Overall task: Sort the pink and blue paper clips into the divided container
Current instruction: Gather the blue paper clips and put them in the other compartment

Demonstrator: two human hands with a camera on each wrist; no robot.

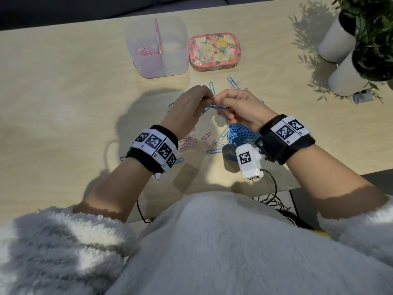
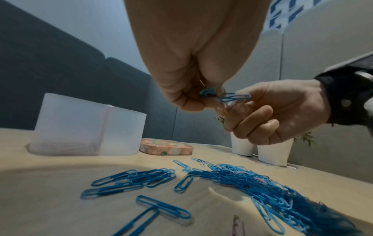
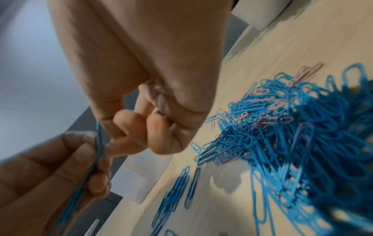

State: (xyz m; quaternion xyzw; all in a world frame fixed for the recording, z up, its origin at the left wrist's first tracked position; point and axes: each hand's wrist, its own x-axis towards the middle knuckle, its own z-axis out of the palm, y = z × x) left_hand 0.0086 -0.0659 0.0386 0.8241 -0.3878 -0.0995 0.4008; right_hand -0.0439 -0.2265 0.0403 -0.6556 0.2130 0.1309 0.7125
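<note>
Here both hands, left hand (image 1: pixel 187 107) and right hand (image 1: pixel 240 109), pinch linked blue clips (image 1: pixel 218 107) between each grip

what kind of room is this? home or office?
Probably an office or lounge desk, not certain: light wood table, dark sofa behind it, grey partition panels, two potted plants.

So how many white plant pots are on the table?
2, both at the table's far right corner: one white pot farther back, the other pot nearer and right beside it. More could sit beyond the frame.
</note>
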